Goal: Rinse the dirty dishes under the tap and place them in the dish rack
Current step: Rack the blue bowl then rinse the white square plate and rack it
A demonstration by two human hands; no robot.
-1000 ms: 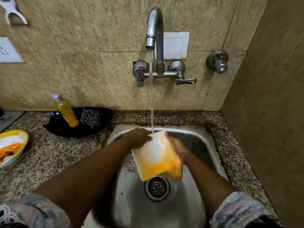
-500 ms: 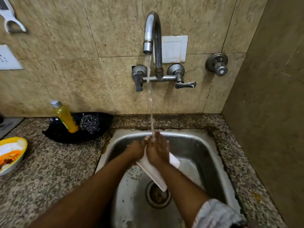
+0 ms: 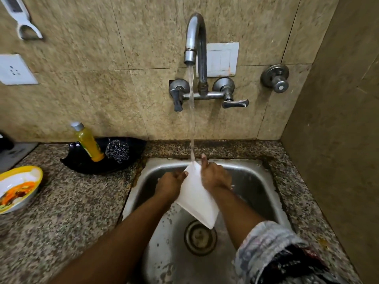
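A white square plate [image 3: 197, 198] is held tilted over the steel sink [image 3: 254, 181], one corner up under the running water from the tap [image 3: 194, 37]. My left hand [image 3: 171, 184] grips its left edge. My right hand [image 3: 214, 175] is pressed on its upper right side, fingers near the stream. The plate's face shows white, with no orange visible. A dirty yellow-rimmed bowl [image 3: 18, 187] with orange residue sits on the counter at the far left.
A black dish [image 3: 82, 162] behind the sink's left corner holds a yellow soap bottle [image 3: 89, 143] and a steel scrubber [image 3: 118, 150]. The granite counter [image 3: 67, 206] surrounds the sink. A wall stands close on the right. The drain [image 3: 200, 236] lies below the plate.
The plate has turned from its orange-stained face to a white face. My right hand moved from its right edge onto its upper surface, and the plate is more visible now.
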